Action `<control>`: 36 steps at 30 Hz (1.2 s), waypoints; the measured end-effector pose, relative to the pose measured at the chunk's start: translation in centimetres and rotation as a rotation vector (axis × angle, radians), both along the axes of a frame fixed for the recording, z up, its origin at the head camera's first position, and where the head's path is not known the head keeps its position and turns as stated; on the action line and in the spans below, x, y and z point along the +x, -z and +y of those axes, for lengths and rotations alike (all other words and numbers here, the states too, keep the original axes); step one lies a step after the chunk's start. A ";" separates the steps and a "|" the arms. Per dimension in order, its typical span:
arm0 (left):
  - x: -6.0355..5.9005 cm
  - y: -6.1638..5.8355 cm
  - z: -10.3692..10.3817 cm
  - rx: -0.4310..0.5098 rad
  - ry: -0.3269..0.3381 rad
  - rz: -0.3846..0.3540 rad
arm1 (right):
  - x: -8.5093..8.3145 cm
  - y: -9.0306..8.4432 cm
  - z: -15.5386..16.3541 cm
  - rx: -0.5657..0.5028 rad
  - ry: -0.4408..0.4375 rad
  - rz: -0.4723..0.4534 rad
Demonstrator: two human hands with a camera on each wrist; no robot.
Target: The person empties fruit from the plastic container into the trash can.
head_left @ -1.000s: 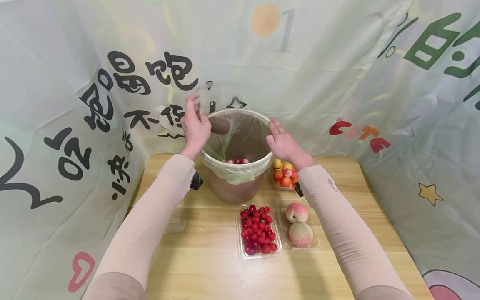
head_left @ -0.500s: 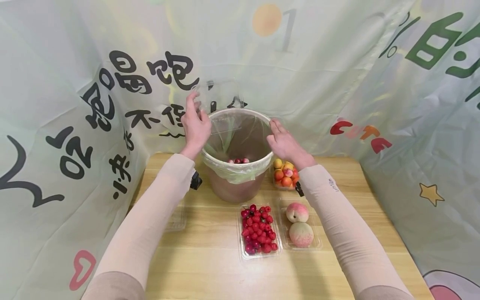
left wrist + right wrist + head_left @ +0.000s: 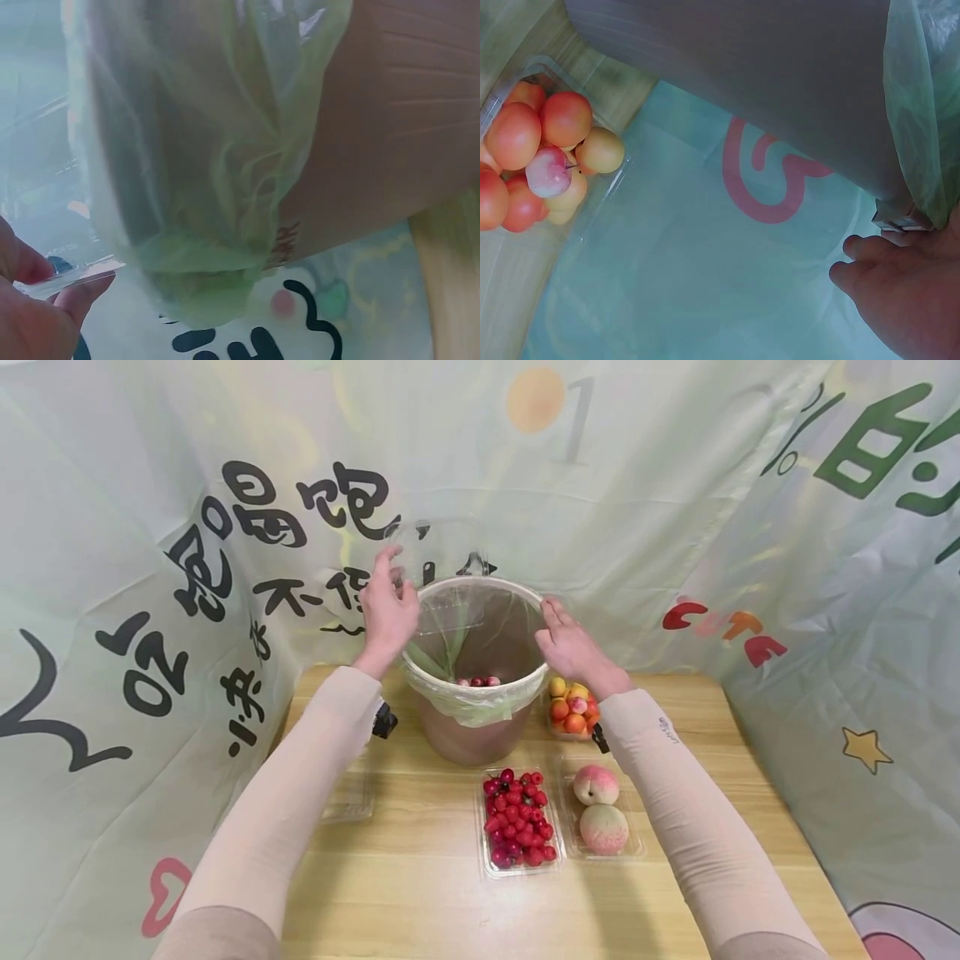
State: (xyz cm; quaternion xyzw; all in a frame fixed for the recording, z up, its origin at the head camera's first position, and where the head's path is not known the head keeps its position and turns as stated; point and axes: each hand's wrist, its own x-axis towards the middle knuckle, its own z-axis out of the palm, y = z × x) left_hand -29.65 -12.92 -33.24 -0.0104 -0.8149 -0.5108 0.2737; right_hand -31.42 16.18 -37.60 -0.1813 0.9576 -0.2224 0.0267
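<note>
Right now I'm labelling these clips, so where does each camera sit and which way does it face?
Head: worn high, looks forward and down at the bucket and the table; both sleeved arms show.
Left wrist: beside the bucket, faces its green liner; left hand pinches a clear tray.
Right wrist: low, faces the bucket wall; right hand shows.
Head and right wrist share the small fruit.

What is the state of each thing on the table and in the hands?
Brown bucket with green plastic liner: upright, open, a few fruits inside.
Clear plastic tray: tipped over the bucket, gripped by left hand.
Right hand: open, at the rim.
Cherry tray: full.
Peach tray: holds two.
</note>
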 end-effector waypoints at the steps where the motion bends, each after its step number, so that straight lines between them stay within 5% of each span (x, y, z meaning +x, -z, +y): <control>1: 0.1 -0.2 -0.1 -0.005 0.001 -0.008 | 0.0 0.0 0.0 0.000 0.001 0.001; 11: 0.9 -1.8 -1.3 -0.072 0.006 -0.061 | 0.1 0.0 0.0 -0.003 0.004 -0.007; 20: 2.9 -3.4 -2.5 -0.124 -0.022 -0.157 | 0.1 0.0 0.1 -0.013 0.000 0.000; 36: 7.0 -2.6 -3.8 -0.224 0.017 -0.131 | 0.2 0.0 0.1 -0.010 0.004 -0.011</control>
